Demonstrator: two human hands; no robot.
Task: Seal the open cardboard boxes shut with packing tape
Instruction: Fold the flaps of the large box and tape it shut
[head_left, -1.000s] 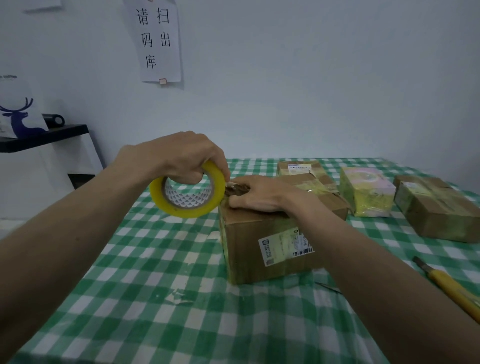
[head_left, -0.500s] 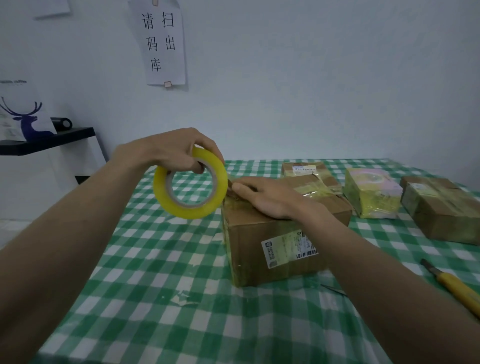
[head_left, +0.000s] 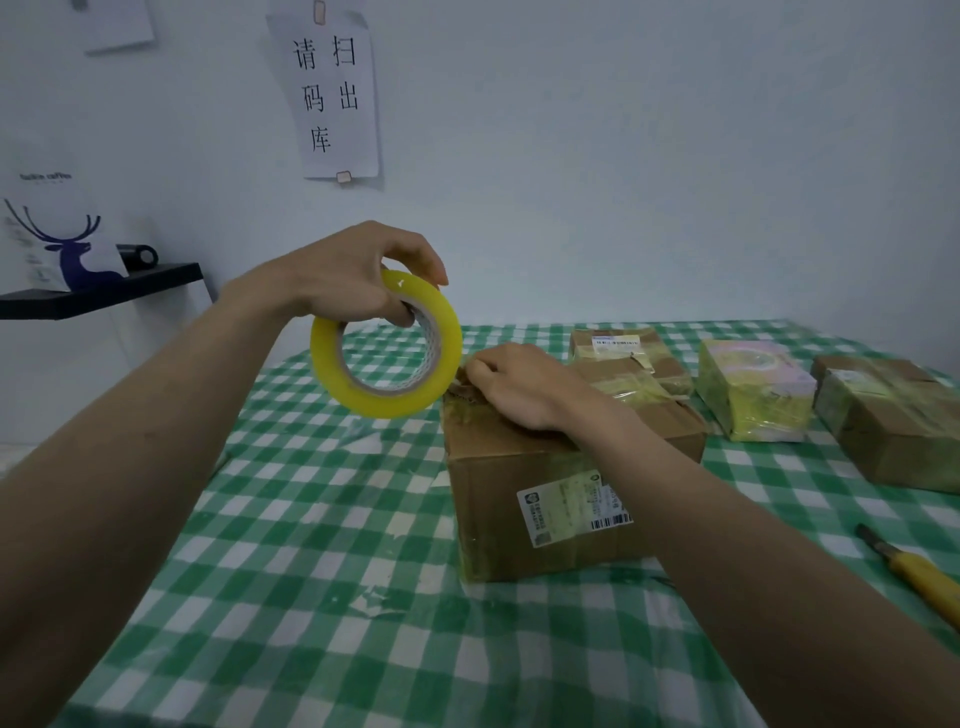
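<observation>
— On the green checked table (head_left: 291, 525), where does the cardboard box (head_left: 524, 499) stand?
— It stands near the middle, with a white label (head_left: 571, 506) on its front side. Its top flaps are down.
— And the hands?
— The right hand (head_left: 519, 387) lies on the box top at its left edge, fingers curled and pinching something there; I cannot tell if it is the tape end. The left hand (head_left: 353, 273) holds the yellow tape roll (head_left: 387, 345) in the air, just left of the box and above its top edge, fingers curled through the core.
— What else is near the box?
— Behind it and to its right, three wrapped parcels (head_left: 753, 389). Right of the box, nearer the table's front, a yellow knife (head_left: 919, 574) lies flat.
</observation>
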